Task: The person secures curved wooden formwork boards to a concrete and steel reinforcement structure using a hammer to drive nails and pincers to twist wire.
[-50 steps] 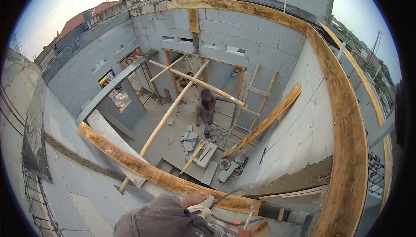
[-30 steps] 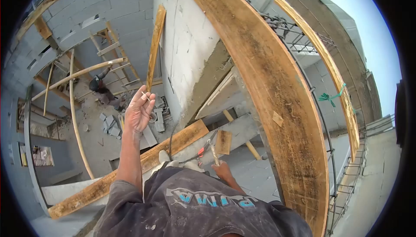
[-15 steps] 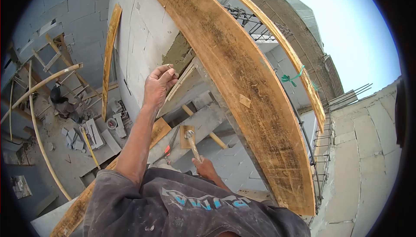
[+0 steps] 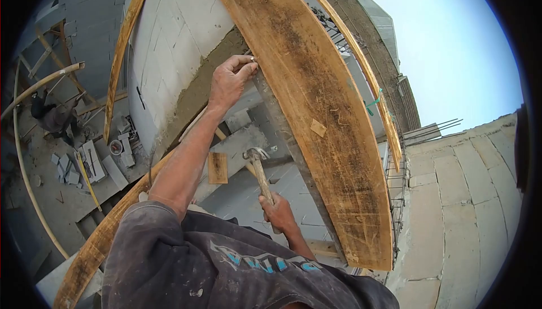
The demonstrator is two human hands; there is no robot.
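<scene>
Since the earlier frame the left hand (image 4: pixel 230 81) has been raised and brought to the inner edge of the wide formwork board (image 4: pixel 316 111), and the hammer (image 4: pixel 261 174) has been lifted higher. At nine o'clock, far below, another person (image 4: pixel 52 116) is seen crouched on the floor beside scattered block pieces (image 4: pixel 70 168), with a slanted pole (image 4: pixel 34 88) above them. A leaning plank (image 4: pixel 119 55) is set against the block wall (image 4: pixel 175 38) at eleven o'clock. The left hand's grip is pinched narrow at the board's edge; something small, possibly a nail, seems to be held between the fingertips, but it cannot be made out. Near the centre, the hammer is held by its wooden handle in the closed grip of the right hand (image 4: pixel 278 214), head up and apart from the board. The board sweeps from twelve o'clock to five o'clock. Rebar cages (image 4: pixel 395 190) are seen just beyond it at three o'clock.
</scene>
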